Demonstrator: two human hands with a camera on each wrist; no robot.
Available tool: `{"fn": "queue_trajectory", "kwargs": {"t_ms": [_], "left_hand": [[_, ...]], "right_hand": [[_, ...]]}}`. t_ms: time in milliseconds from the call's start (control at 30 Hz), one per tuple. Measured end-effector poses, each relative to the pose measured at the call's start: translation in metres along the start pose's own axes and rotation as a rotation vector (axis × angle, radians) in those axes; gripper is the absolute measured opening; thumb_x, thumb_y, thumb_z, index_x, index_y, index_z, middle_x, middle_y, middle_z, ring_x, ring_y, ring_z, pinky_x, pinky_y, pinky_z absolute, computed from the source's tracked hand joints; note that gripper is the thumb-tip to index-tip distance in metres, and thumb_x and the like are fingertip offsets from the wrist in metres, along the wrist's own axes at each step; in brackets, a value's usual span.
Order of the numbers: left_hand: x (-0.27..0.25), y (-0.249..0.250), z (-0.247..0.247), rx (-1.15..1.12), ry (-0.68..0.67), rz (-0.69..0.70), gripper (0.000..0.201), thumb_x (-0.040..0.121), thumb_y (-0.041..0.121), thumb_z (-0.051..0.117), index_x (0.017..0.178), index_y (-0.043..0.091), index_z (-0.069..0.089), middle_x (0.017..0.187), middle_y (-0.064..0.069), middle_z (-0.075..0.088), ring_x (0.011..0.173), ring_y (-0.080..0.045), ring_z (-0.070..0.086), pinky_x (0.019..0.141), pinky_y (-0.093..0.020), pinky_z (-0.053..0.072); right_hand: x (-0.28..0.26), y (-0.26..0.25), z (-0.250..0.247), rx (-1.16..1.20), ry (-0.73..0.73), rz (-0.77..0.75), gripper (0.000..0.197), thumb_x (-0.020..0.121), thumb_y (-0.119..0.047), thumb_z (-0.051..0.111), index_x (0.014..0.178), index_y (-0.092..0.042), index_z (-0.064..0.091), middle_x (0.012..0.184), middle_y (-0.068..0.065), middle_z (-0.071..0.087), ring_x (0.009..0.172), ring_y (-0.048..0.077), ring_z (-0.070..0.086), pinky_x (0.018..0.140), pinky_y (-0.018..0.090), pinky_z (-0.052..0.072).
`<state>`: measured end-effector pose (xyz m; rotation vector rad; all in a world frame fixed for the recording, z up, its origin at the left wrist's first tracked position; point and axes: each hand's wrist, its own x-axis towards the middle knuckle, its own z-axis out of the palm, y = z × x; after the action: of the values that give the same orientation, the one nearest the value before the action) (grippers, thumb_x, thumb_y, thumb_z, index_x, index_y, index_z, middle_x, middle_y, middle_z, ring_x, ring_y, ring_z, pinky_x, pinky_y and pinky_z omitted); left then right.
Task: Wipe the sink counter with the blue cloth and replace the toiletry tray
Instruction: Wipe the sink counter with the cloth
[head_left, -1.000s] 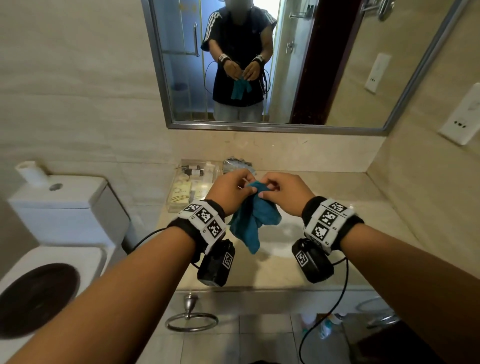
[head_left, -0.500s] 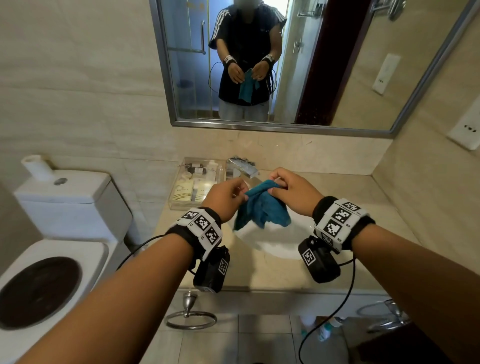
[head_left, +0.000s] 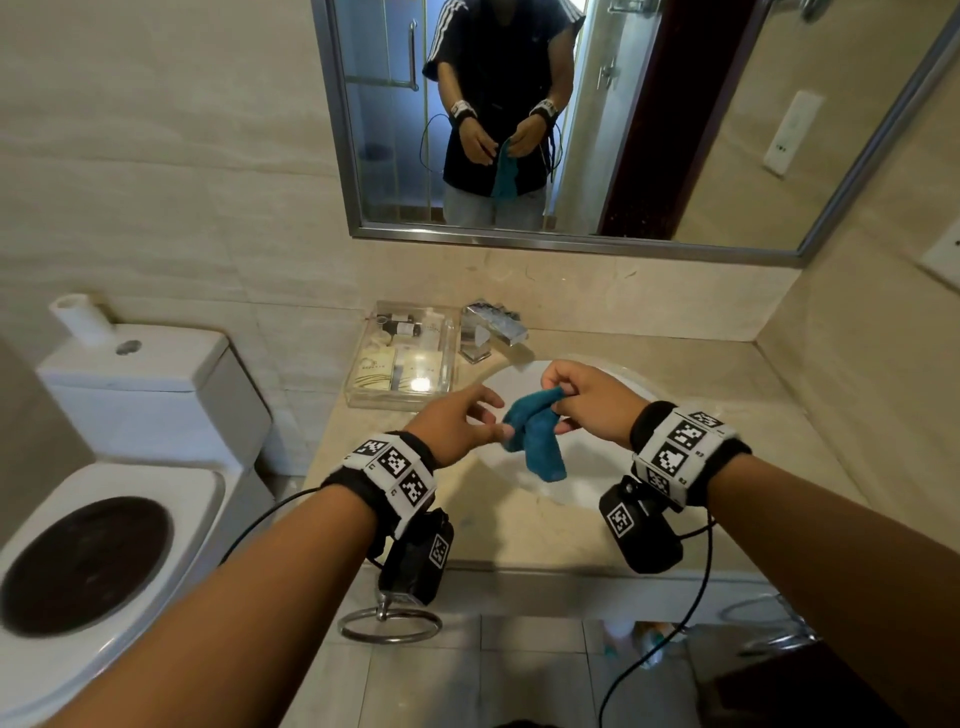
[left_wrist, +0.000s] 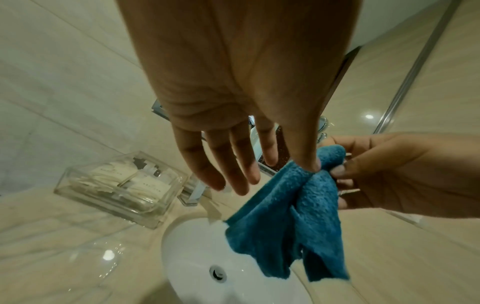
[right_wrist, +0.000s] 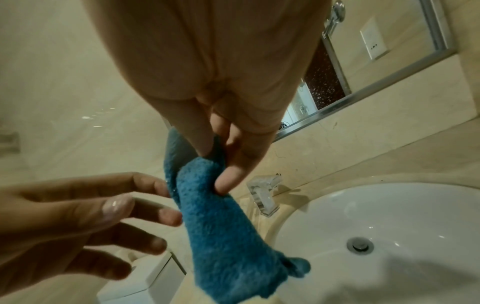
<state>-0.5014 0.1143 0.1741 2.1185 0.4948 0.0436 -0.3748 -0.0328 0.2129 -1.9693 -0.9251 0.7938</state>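
The left hand (head_left: 457, 423) has let go of the blue cloth (head_left: 535, 436), fingers spread.

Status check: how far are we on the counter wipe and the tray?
Early stage. Done: the blue cloth is picked up, pinched by the right hand above the sink basin. In hand: the left hand is opening, with its thumb still on the cloth. Left: the cloth has not touched the counter, and the toiletry tray sits at the back left corner, unmoved.
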Motion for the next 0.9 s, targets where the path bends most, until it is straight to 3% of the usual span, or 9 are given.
{"fn": "queue_trajectory", "kwargs": {"t_ms": [133,300,400,467,533,633,767,833,900], "left_hand": [[-0.001,-0.005,0.011,0.022,-0.071,0.0,0.037,0.083,0.026,0.07,0.118,0.023,0.057,0.111,0.003,0.061,0.104,-0.015,0.058,0.096,-0.034,0.047],[0.0,-0.002,0.014,0.074,0.039,0.038,0.008,0.094,0.014,0.054,0.096,0.013,0.061,0.101,-0.007,0.063,0.096,-0.019,0.055,0.086,-0.028,0.042],[0.001,0.0,0.011,-0.002,0.057,0.015,0.017,0.097,0.02,0.049,0.08,0.022,0.05,0.092,-0.009,0.061,0.09,-0.026,0.058,0.079,-0.035,0.046],[0.0,0.003,0.011,-0.048,0.057,0.029,0.013,0.098,0.022,0.046,0.085,0.022,0.05,0.096,-0.012,0.062,0.091,-0.03,0.061,0.084,-0.043,0.052],[0.0,0.008,0.011,-0.111,0.063,0.058,0.008,0.098,0.023,0.045,0.091,0.022,0.05,0.1,-0.013,0.062,0.094,-0.032,0.062,0.088,-0.051,0.051],[0.0,0.016,0.012,-0.165,0.103,0.086,0.013,0.098,0.022,0.045,0.087,0.029,0.046,0.096,-0.011,0.061,0.09,-0.033,0.063,0.084,-0.053,0.052],[-0.002,0.014,0.009,-0.142,0.186,0.101,0.008,0.097,0.017,0.047,0.101,0.024,0.044,0.089,-0.004,0.056,0.074,-0.022,0.059,0.07,-0.04,0.055],[-0.003,0.005,0.008,-0.119,0.236,0.094,0.012,0.096,0.013,0.048,0.107,0.02,0.046,0.091,-0.002,0.056,0.07,-0.014,0.054,0.06,-0.025,0.046],[-0.005,-0.003,0.012,-0.132,0.225,0.08,0.016,0.095,0.01,0.048,0.109,0.018,0.049,0.093,0.0,0.056,0.073,-0.012,0.054,0.058,-0.018,0.043]], "right_hand": [[0.004,0.002,0.008,0.135,-0.003,0.029,0.032,0.083,0.014,0.036,0.074,-0.016,0.042,0.076,0.002,0.046,0.073,0.014,0.053,0.072,0.028,0.054],[0.003,0.007,0.012,0.263,0.012,0.072,0.027,0.085,0.009,0.039,0.081,-0.016,0.046,0.076,0.005,0.052,0.073,0.018,0.057,0.068,0.027,0.053],[0.002,0.017,0.011,0.018,0.083,0.098,0.016,0.088,-0.005,0.049,0.096,-0.019,0.049,0.089,0.006,0.059,0.082,0.02,0.058,0.071,0.028,0.051],[0.002,0.024,0.01,-0.167,0.131,0.105,0.022,0.087,-0.014,0.056,0.105,-0.024,0.05,0.102,0.002,0.06,0.096,0.02,0.058,0.083,0.034,0.05],[0.001,0.025,0.013,-0.185,0.129,0.083,0.03,0.085,-0.02,0.061,0.114,-0.025,0.051,0.11,-0.004,0.058,0.107,0.018,0.055,0.093,0.037,0.047],[0.001,0.019,0.022,-0.192,0.105,0.041,0.037,0.084,-0.029,0.065,0.12,-0.024,0.057,0.11,-0.008,0.057,0.103,0.012,0.054,0.094,0.034,0.046],[0.005,0.016,0.031,-0.108,0.158,0.08,0.015,0.087,-0.023,0.06,0.092,-0.009,0.065,0.092,0.007,0.063,0.085,0.019,0.061,0.072,0.028,0.056],[0.009,0.02,0.035,-0.019,0.147,0.133,0.01,0.09,-0.018,0.056,0.082,-0.013,0.061,0.086,0.008,0.063,0.081,0.018,0.061,0.068,0.026,0.056],[0.011,0.023,0.041,0.119,0.106,0.172,0.014,0.093,-0.016,0.051,0.08,-0.016,0.055,0.085,0.006,0.063,0.081,0.016,0.062,0.069,0.027,0.055]]}}
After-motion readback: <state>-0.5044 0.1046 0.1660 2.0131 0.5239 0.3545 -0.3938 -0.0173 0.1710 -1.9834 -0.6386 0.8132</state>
